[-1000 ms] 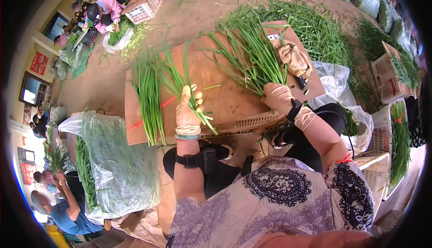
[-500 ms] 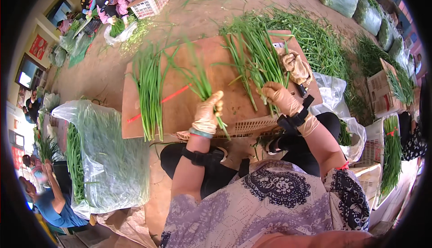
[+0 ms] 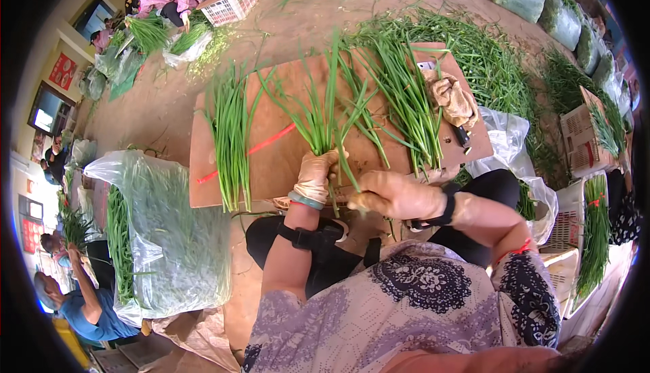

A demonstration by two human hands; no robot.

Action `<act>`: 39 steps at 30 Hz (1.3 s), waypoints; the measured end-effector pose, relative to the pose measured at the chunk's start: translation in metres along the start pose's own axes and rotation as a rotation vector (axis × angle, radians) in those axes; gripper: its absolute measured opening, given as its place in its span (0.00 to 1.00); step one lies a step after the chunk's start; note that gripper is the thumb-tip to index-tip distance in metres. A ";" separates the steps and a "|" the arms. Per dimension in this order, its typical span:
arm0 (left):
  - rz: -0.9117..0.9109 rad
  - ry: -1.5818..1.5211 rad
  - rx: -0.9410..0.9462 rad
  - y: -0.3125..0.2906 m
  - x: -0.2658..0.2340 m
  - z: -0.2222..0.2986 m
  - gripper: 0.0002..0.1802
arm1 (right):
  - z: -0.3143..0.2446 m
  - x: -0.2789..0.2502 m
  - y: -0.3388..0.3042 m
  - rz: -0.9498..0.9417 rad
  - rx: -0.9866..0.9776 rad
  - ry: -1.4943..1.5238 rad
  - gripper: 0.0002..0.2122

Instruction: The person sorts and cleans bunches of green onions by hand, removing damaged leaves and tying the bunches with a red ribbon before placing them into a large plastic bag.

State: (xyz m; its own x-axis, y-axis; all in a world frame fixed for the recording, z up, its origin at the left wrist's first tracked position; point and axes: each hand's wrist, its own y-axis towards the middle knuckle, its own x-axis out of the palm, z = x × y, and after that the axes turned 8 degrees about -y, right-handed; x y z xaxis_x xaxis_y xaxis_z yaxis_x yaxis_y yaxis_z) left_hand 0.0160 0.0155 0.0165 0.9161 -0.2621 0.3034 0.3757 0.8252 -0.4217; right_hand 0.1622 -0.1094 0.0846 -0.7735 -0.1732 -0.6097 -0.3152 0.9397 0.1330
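Beyond the curled fingers of our left hand [image 3: 315,173], the leaves of a small green bunch [image 3: 317,126] fanned out over the brown board [image 3: 277,178], while its lower ends poked out below that grasp, toward our lap. Those left fingers were wrapped together around the stalks. Just right of them, our right hand [image 3: 403,195] kept its fingers bent inward, tips close to the lower ends and to one slanting stalk [image 3: 349,170]; blur stopped us telling whether they pinched it.

Left of our left fingers, well apart, lay a larger bundle [image 3: 232,143], with a red strip [image 3: 272,140] running slantwise beneath it and out toward our grasp. Ahead of our right fingers rested a thick pile [image 3: 409,102], a few loose stalks [image 3: 369,119] along its left side. Past it, farther right, sat a crumpled tan cloth [image 3: 452,99].

We judged that a slack left grip could let thin stalks slide out over the board's near edge, while too hard a squeeze might bruise them. A sharp tug by the right fingers could tear the slanting stalk or drag its neighbours askew; a sideways sweep might tangle the loose stalks.
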 end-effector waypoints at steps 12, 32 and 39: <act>-0.172 0.136 -0.074 -0.025 -0.012 0.023 0.10 | 0.180 -0.314 -0.042 0.843 0.960 -1.071 0.11; -0.216 0.089 0.057 -0.045 0.020 0.023 0.13 | 0.042 0.025 0.013 0.078 0.569 1.202 0.11; -0.094 -0.057 0.165 -0.066 0.001 0.070 0.14 | -0.013 -0.087 0.022 0.039 0.257 1.540 0.12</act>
State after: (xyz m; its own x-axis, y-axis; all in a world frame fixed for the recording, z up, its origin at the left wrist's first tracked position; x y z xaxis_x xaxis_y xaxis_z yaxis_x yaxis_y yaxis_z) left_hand -0.0177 -0.0045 0.1041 0.8668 -0.3168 0.3850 0.4269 0.8705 -0.2448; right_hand 0.2151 -0.0779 0.1508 -0.6258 -0.1217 0.7704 -0.3080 0.9460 -0.1007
